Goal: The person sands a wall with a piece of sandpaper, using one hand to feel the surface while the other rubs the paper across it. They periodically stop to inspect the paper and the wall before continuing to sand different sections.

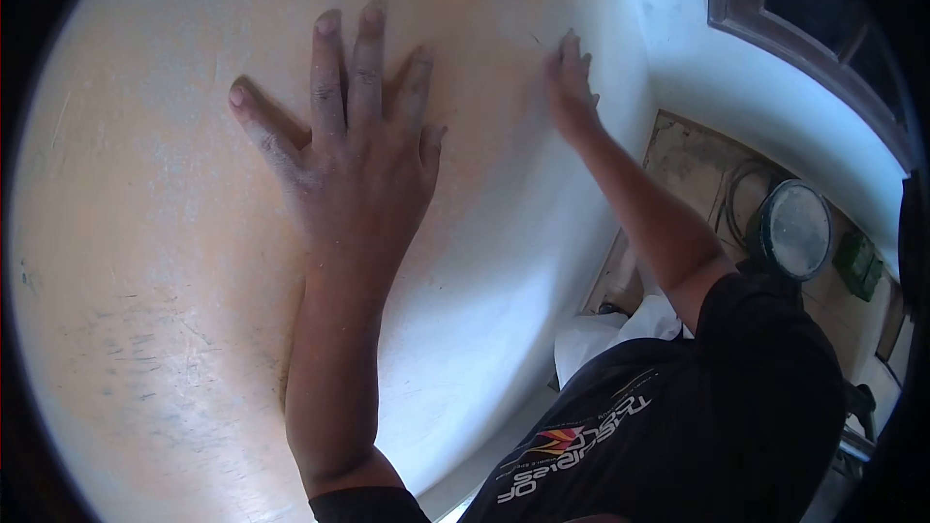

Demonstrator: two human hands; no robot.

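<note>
Both hands hold nothing: the left hand [354, 150] lies flat, fingers spread, on the pale wall [145, 232], and the right hand [572, 87] presses it further along. The surface looks smooth, faintly scuffed low down. A bucket [796, 230] sits on the floor.

The broad, smooth, pale cream-and-orange plastered surface [174, 261] fills most of the view, scuffed with faint grey marks low on its left side and turning whiter toward its right edge. Two bare hands lie directly on it: the left hand [354, 150] is pressed flat with its fingers [329, 68] spread, and the right hand [572, 87] rests further right, near the whiter edge. Beside that edge, the brown, dusty floor [693, 160] carries a round, grey-lidded, dark bucket [794, 230] and a loop of dark cable [741, 184].
</note>
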